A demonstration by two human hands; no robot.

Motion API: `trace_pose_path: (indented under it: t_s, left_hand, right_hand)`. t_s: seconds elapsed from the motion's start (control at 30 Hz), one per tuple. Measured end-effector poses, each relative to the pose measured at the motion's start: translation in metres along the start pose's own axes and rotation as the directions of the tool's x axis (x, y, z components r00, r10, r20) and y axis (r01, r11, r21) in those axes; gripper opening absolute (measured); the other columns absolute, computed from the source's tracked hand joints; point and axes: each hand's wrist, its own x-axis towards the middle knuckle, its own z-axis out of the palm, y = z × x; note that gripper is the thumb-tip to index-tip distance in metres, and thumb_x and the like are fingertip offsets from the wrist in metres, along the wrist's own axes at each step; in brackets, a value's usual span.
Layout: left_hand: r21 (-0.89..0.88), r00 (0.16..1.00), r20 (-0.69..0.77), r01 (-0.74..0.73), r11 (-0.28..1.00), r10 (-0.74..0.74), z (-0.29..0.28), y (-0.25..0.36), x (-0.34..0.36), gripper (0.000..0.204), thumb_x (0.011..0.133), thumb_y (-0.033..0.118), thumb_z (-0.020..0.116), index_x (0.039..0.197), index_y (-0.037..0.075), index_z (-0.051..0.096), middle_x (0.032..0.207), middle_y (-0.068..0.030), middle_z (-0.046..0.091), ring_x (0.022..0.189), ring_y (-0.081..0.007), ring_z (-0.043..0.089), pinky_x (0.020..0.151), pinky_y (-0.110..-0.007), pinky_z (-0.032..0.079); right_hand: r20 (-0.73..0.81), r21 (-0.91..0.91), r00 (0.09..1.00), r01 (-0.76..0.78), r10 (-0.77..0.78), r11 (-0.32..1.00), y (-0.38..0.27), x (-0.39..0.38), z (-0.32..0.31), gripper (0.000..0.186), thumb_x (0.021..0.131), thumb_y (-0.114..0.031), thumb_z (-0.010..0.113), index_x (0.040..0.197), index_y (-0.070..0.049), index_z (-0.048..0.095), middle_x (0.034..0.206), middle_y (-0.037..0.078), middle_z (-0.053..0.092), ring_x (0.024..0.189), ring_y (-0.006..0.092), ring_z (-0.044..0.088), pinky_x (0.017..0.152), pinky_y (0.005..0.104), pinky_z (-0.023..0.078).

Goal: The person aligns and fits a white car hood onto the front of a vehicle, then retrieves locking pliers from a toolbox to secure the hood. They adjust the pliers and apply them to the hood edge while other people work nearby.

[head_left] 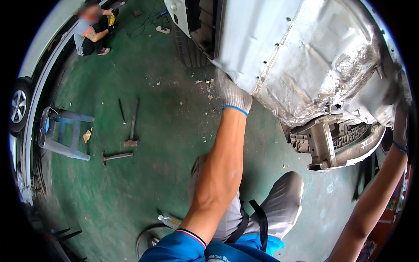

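Note:
A large, dirt-streaked white car body panel point(279, 56) fills the upper right. At its lower left edge is my left hand point(233, 92), in a white knit glove with a blue cuff. It grips that edge, and its fingertips are hidden by the panel. My right hand point(399, 115), also gloved, reaches up to the panel's far right side. Shadow and blur hide its fingers there. Below the panel, between my arms, hangs a dirty bumper section point(325, 144) with ribbed plastic and a metal bracket.
Two hammers point(132, 142) point(117, 156) and a thin dark bar point(121, 112) lie on the green floor, left of me. Beyond them stands a blue-grey stool point(65, 135) beside a car point(18, 105). A person point(91, 32) squats far left. Near my legs lies a bottle point(169, 220).

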Motion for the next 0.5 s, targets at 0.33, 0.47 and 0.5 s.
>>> trace_pose_path:
  t_s: [0.33, 0.47, 0.5]
  left_hand:
    - [-0.085, 0.986, 0.096, 0.142, 0.986, -0.134, 0.009, -0.001, -0.007, 0.059, 0.106, 0.048, 0.045, 0.149, 0.009, 0.055, 0.148, -0.0116, 0.06, 0.135, -0.0335, 0.058, 0.11, -0.051, 0.05]
    - [-0.149, 0.985, 0.16, 0.089, 0.985, -0.065, 0.002, 0.012, -0.003, 0.06, 0.105, 0.047, 0.049, 0.151, 0.009, 0.052, 0.148, -0.0127, 0.057, 0.135, -0.0353, 0.056, 0.112, -0.054, 0.047]
    - [-0.157, 0.983, 0.175, 0.084, 0.984, -0.056, 0.002, 0.012, -0.002, 0.06, 0.105, 0.047, 0.049, 0.151, 0.008, 0.052, 0.148, -0.0127, 0.057, 0.135, -0.0352, 0.056, 0.112, -0.054, 0.048]
  right_hand:
    - [-0.047, -0.119, 0.989, -0.144, 0.139, 0.983, 0.015, 0.001, -0.026, 0.056, 0.103, -0.037, 0.068, 0.142, 0.004, 0.062, 0.123, 0.007, 0.069, 0.11, 0.0125, 0.062, 0.097, 0.0266, 0.047]
    - [-0.025, -0.086, 0.992, -0.125, 0.123, 0.988, 0.011, 0.004, -0.001, 0.059, 0.102, -0.04, 0.07, 0.141, 0.004, 0.062, 0.122, 0.007, 0.069, 0.108, 0.0127, 0.062, 0.096, 0.0264, 0.047]
    - [-0.022, -0.073, 0.994, -0.104, 0.103, 0.992, 0.011, 0.004, 0.0, 0.059, 0.102, -0.039, 0.07, 0.14, 0.004, 0.062, 0.121, 0.007, 0.069, 0.108, 0.013, 0.063, 0.095, 0.0266, 0.047]
